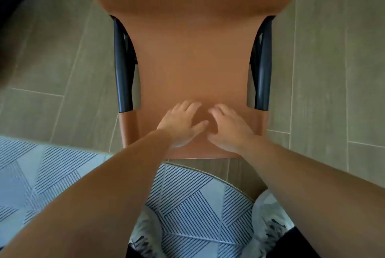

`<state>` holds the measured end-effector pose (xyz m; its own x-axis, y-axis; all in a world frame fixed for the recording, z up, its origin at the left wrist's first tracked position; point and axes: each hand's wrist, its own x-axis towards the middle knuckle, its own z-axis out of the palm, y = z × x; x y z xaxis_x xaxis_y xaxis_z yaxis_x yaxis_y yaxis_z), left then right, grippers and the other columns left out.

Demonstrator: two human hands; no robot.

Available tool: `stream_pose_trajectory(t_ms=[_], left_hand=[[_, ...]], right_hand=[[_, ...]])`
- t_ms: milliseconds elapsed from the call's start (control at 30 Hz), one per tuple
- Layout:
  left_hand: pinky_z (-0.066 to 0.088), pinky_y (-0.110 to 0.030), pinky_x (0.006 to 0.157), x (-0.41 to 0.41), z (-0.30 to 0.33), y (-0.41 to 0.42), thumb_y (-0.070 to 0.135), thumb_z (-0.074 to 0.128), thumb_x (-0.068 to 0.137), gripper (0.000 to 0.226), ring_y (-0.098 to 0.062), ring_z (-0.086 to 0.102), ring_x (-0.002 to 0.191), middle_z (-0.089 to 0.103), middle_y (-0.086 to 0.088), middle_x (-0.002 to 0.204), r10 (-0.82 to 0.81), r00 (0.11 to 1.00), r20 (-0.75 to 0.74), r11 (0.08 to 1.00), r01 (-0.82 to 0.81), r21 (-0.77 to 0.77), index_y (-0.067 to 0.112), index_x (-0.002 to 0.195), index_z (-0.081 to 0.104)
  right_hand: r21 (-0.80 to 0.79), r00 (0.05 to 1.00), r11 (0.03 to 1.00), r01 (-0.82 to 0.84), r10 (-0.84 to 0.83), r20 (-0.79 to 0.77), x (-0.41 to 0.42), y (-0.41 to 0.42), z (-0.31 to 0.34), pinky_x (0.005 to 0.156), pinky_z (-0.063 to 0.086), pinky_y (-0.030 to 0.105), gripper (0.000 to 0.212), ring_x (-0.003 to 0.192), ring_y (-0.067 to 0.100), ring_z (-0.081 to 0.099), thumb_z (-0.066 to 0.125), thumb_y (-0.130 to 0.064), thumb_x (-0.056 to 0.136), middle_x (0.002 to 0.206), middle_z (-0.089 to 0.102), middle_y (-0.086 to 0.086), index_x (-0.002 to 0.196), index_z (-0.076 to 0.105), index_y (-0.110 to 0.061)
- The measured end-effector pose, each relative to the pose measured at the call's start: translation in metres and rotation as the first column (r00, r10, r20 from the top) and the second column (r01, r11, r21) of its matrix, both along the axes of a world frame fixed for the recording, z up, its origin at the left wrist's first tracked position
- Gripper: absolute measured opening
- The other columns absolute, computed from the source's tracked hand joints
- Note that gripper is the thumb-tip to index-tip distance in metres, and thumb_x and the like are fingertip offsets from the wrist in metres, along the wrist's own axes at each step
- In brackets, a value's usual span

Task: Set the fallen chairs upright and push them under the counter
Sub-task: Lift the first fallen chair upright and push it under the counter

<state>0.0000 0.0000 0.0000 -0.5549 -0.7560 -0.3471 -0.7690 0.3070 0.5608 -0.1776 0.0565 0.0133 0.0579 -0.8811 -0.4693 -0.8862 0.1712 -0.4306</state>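
I look straight down on the brown chair [193,53], which fills the middle of my view and stands on the grey tiled floor [325,70]. Its black metal legs [123,66] show at both sides of the narrow part of the shell. Both of my hands lie on the chair's near end, close beside each other. The left hand [183,120] rests flat with the fingers a little spread and the thumb pointing toward the other hand. The right hand [229,126] also rests on the surface, its fingers bent slightly and spread, holding nothing. Under me is a striped rug [52,174], and on it my white shoes [270,222]. Whether the chair touches the rug, I cannot tell.
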Motion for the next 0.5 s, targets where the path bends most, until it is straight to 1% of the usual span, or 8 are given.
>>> stream_pose_trajectory(t_ms=[67, 133, 167, 200, 300, 367, 433, 500], left_hand=[[0.019, -0.046, 0.117, 0.006, -0.017, 0.010, 0.073, 0.044, 0.079, 0.092, -0.024, 0.014, 0.147, 0.014, 0.000, 0.163, -0.186, 0.965, 0.187, 0.974, 0.206, -0.093, 0.029, 0.152, 0.011], [0.009, -0.052, 0.119, 0.019, -0.040, 0.030, 0.073, 0.050, 0.077, 0.108, -0.025, -0.008, 0.151, -0.012, -0.004, 0.165, -0.270, 0.885, 0.379, 0.935, 0.336, -0.117, 0.026, 0.154, -0.009], [0.006, -0.056, 0.118, 0.024, -0.049, 0.036, 0.072, 0.051, 0.078, 0.113, -0.027, -0.015, 0.150, -0.021, -0.007, 0.163, -0.283, 0.844, 0.455, 0.917, 0.378, -0.130, 0.023, 0.153, -0.017], [0.004, -0.060, 0.117, 0.028, -0.056, 0.040, 0.070, 0.052, 0.080, 0.115, -0.029, -0.019, 0.149, -0.027, -0.010, 0.161, -0.287, 0.809, 0.513, 0.898, 0.414, -0.150, 0.021, 0.152, -0.022], [0.003, -0.064, 0.114, 0.038, -0.066, 0.042, 0.069, 0.057, 0.080, 0.124, -0.034, -0.022, 0.147, -0.031, -0.015, 0.158, -0.254, 0.774, 0.580, 0.876, 0.439, -0.201, 0.011, 0.148, -0.030], [0.001, -0.065, 0.113, 0.038, -0.068, 0.045, 0.073, 0.059, 0.075, 0.132, -0.037, -0.025, 0.145, -0.034, -0.018, 0.156, -0.273, 0.740, 0.614, 0.860, 0.474, -0.188, 0.007, 0.148, -0.029], [-0.002, -0.066, 0.112, 0.035, -0.070, 0.051, 0.079, 0.059, 0.071, 0.136, -0.038, -0.027, 0.144, -0.037, -0.018, 0.154, -0.320, 0.702, 0.637, 0.835, 0.526, -0.160, 0.006, 0.149, -0.026], [-0.002, -0.066, 0.112, 0.035, -0.072, 0.051, 0.079, 0.061, 0.070, 0.138, -0.038, -0.026, 0.145, -0.036, -0.018, 0.155, -0.328, 0.703, 0.631, 0.827, 0.536, -0.168, 0.007, 0.150, -0.024]], right_hand=[[-0.032, 0.977, 0.984, -0.173, 0.167, -0.130, 0.005, 0.007, -0.015, 0.118, 0.020, 0.047, 0.087, 0.148, 0.026, 0.012, 0.064, -0.052, 0.081, 0.161, 0.011, 0.001, 0.150, 0.018, -0.028], [0.001, 0.942, 0.963, -0.271, 0.266, -0.204, 0.009, 0.023, -0.033, 0.118, 0.000, 0.047, 0.104, 0.150, 0.026, -0.003, 0.069, -0.059, 0.078, 0.163, -0.003, 0.003, 0.153, 0.002, -0.030], [0.027, 0.925, 0.953, -0.302, 0.299, -0.235, 0.010, 0.029, -0.041, 0.116, -0.006, 0.047, 0.112, 0.150, 0.026, -0.009, 0.071, -0.057, 0.076, 0.163, -0.008, 0.004, 0.153, -0.005, -0.029], [0.051, 0.909, 0.945, -0.324, 0.326, -0.260, 0.010, 0.034, -0.049, 0.115, -0.009, 0.048, 0.117, 0.150, 0.027, -0.013, 0.073, -0.052, 0.076, 0.163, -0.012, 0.004, 0.153, -0.011, -0.029], [0.094, 0.864, 0.929, -0.357, 0.367, -0.345, 0.009, 0.046, -0.062, 0.115, -0.009, 0.053, 0.122, 0.149, 0.030, -0.018, 0.076, -0.034, 0.078, 0.162, -0.022, 0.007, 0.151, -0.021, -0.027], [0.104, 0.829, 0.919, -0.379, 0.387, -0.403, 0.008, 0.050, -0.067, 0.117, -0.004, 0.057, 0.121, 0.149, 0.032, -0.019, 0.075, -0.026, 0.080, 0.161, -0.026, 0.010, 0.151, -0.022, -0.024], [0.114, 0.794, 0.906, -0.407, 0.412, -0.447, 0.006, 0.052, -0.067, 0.117, -0.001, 0.060, 0.120, 0.149, 0.034, -0.019, 0.074, -0.028, 0.082, 0.160, -0.028, 0.012, 0.151, -0.024, -0.021], [0.120, 0.778, 0.902, -0.415, 0.420, -0.467, 0.006, 0.052, -0.067, 0.116, 0.000, 0.062, 0.119, 0.148, 0.036, -0.019, 0.073, -0.033, 0.084, 0.159, -0.030, 0.014, 0.151, -0.025, -0.020]])
